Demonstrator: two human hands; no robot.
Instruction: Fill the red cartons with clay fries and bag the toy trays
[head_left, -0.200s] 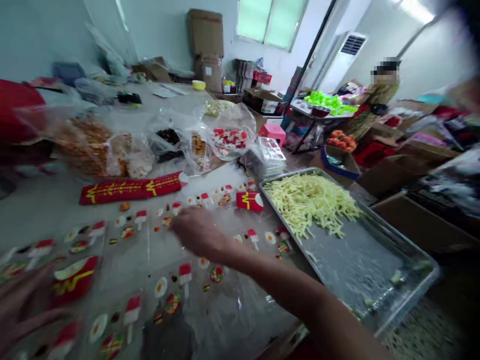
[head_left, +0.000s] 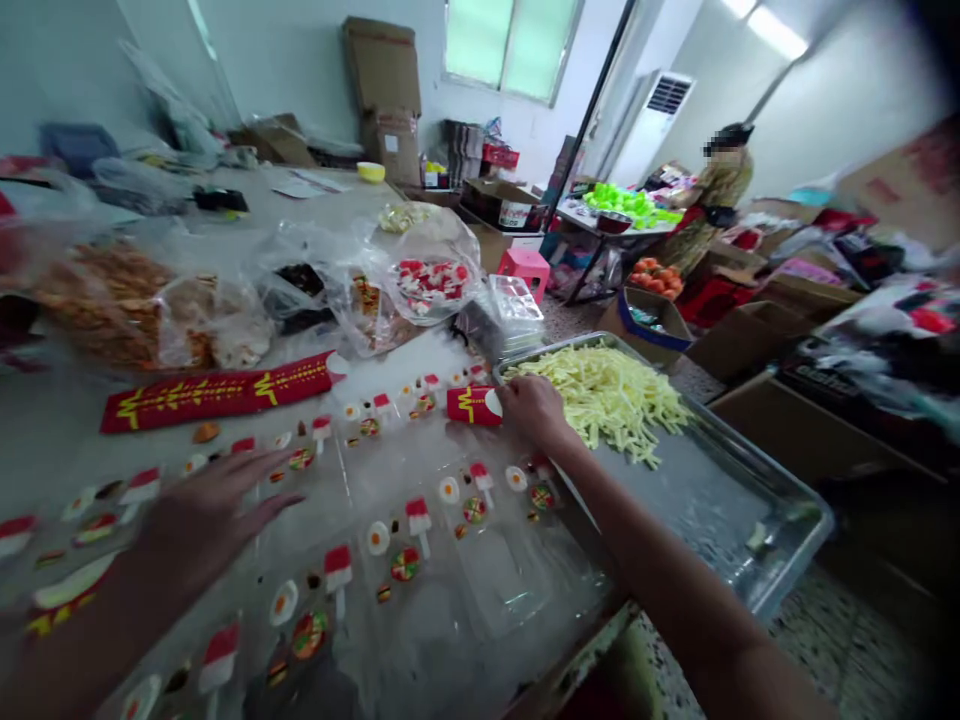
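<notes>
My right hand [head_left: 536, 410] is closed, its fingertips at the white open end of a small red fries carton [head_left: 471, 405]. The carton lies flat beside the metal tray [head_left: 757, 470], and its yellow zigzag marking shows. My left hand [head_left: 202, 515] is open, fingers stretched out and slightly blurred, above clear plastic packs. These hold miniature toy foods: a red-and-white popsicle [head_left: 418, 515], a fried egg [head_left: 378, 538] and a round pizza-like piece [head_left: 405, 564]. Another red carton [head_left: 64, 605] is partly hidden under my left forearm. Pale yellow toy fries [head_left: 615, 390] are heaped in the tray.
A long row of nested red cartons [head_left: 221, 390] lies across the table. Behind it stand plastic bags of small pieces, one with red-and-white bits [head_left: 431, 280]. Clear boxes [head_left: 514, 315] are stacked by the tray. Further back, a person [head_left: 712, 195] stands near a pink stool [head_left: 523, 268] and cardboard boxes.
My right hand has moved right, from above the packs to the fries carton's end. The left hand has come forward and right over the packs. The whole view has shifted slightly.
</notes>
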